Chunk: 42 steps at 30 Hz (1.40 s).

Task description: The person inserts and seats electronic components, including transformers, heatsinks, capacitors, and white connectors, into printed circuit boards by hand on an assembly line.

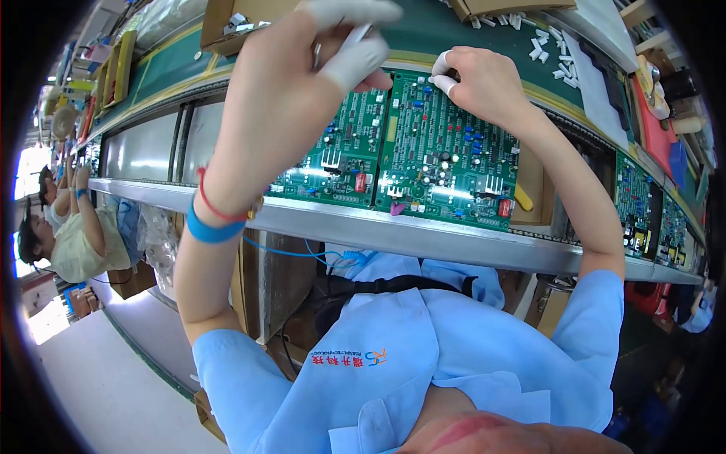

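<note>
Two green circuit boards lie side by side on the metal rail line in front of me, a left board (352,121) and a right board (423,144), both full of small parts. My left hand (283,98), in white finger cots, is raised over the left board; its fingers are closed around something silvery that blur and the fingers partly hide. My right hand (488,83), also in finger cots, pinches at the far edge of the right board. What lies between those fingertips is too small to make out. A blue wrist strap (214,227) circles my left wrist.
Loose white parts (538,47) lie on the green bench beyond the boards. Cardboard boxes stand there, one at the far left (214,30). The metal rail (333,214) runs along my side. More boards (634,200) sit at right. Another person (76,234) works at far left.
</note>
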Motion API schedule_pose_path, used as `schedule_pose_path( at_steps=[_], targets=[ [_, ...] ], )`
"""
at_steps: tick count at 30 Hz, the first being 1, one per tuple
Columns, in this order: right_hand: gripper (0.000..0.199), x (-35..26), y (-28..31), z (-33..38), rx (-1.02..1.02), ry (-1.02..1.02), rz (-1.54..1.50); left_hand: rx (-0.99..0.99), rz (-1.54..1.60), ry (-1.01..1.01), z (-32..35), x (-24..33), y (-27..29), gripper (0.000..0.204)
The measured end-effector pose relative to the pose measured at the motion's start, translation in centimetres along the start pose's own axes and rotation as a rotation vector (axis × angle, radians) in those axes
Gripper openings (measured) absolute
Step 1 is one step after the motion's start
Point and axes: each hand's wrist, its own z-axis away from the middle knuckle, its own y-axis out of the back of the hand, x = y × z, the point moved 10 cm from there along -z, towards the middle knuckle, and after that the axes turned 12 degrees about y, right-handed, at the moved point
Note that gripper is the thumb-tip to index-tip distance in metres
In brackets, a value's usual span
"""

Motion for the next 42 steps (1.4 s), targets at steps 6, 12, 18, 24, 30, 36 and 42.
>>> schedule_pose_path(
  at_steps=[6, 12, 18, 24, 30, 36, 42],
  targets=[
    [0.011, -1.1, -0.6, -0.9, -0.029, 0.038, 0.108, -0.066, 0.357, 0.26, 5.5, -7.1, -0.3, 0.028],
    [0.006, -3.0, -0.1, -0.4, 0.081, 0.201, 0.229, 0.037, 0.216, 0.215, 7.9, -8.6, 0.2, 0.02],
    [0.006, -3.2, 0.4, -0.2, 0.014, 0.209, 0.236, -0.007, 0.29, 0.47, 9.1, -10.3, -1.6, 0.026],
    [0.016, -2.1, 5.0, -0.6, 0.004, 0.014, 0.029, -0.004, -0.159, 0.488, 9.0, -10.5, -4.4, 0.017],
    [0.018, 7.3, 7.3, 2.0, 0.031, -0.199, 0.409, 0.007, -0.427, 0.257, 6.1, -8.3, -7.6, 0.017],
    [0.017, 10.0, 5.5, 2.8, 0.033, -0.183, 0.278, -0.083, -0.592, 0.403, 5.4, -9.0, -8.7, 0.019],
    [0.017, 6.6, 4.7, 0.2, 0.029, -0.158, 0.235, -0.092, -0.735, 0.388, 6.5, -9.7, -7.1, 0.022]
  ],
)
